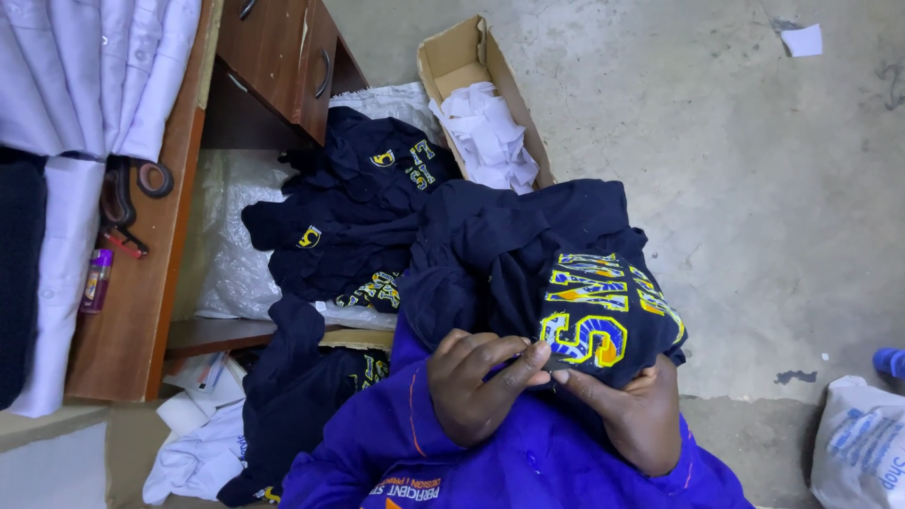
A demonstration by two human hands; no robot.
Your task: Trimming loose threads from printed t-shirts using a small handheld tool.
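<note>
**Both hands pinched on a navy printed garment**

Both hands have a grip on the same dark navy garment (556,273), bunched up in front of the person's chest. Left hand (476,382) is curled, its fingertips pinching the lower edge of the cloth just under the big yellow and blue print. Right hand (636,415) lies mostly beneath the fabric, thumb and fingers closed on that same edge, so the two sets of fingertips nearly meet. The garment drapes up and away from the hands, hiding part of the right hand; its printed patch faces upward, on the right side of the bundle.

Below the hands shows a bright blue work jacket (490,462) with orange stitching, worn by the person.

Beyond the held garment, a heap of navy garments (349,217) with the same yellow print lies spread over white sacking, partly under a brown wooden desk (141,283) with drawers. More navy cloth hangs down near the jacket on the left. An open cardboard box (471,61) holding crumpled white paper sits on the concrete floor (754,188), just behind the heap. Pale shirts (104,66) lie on the desk at upper left, with black-handled scissors (127,193) beside them. A white plastic bag (863,443) rests on the floor at lower right.
</note>
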